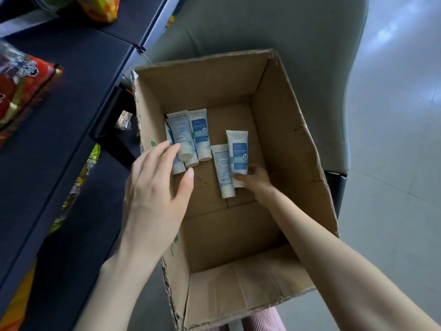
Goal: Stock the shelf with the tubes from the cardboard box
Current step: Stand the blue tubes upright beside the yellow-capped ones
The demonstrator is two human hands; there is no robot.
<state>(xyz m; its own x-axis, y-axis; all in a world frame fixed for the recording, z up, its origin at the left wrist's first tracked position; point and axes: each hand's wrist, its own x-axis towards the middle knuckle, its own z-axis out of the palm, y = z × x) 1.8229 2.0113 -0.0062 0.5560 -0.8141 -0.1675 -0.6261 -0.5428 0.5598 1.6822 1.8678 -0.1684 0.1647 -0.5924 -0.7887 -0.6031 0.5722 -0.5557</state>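
Fabric, pink and ribbed, showed at the nearest edge, just below the open brown cardboard box. Both bare forearms reached over the near rim into it. The left hand hovered over the box's left wall with fingers straight and spread, holding nothing. Its fingertips were just above a cluster of four white plastic tubes with blue labels, which lay overlapping on the box floor by the left wall, caps toward the person. The right hand was deeper inside, its fingers curled round the cap end of a single white blue-labelled tube, label up; whether that tube rested on the floor or was raised could not be told. A second tube, printed back up, lay touching it on its left. Bare cardboard separated the pair from the cluster. Beyond the box spread a pale grey-green surface. To the left ran dark shelf boards carrying a red snack packet and, farther back, an orange packet.
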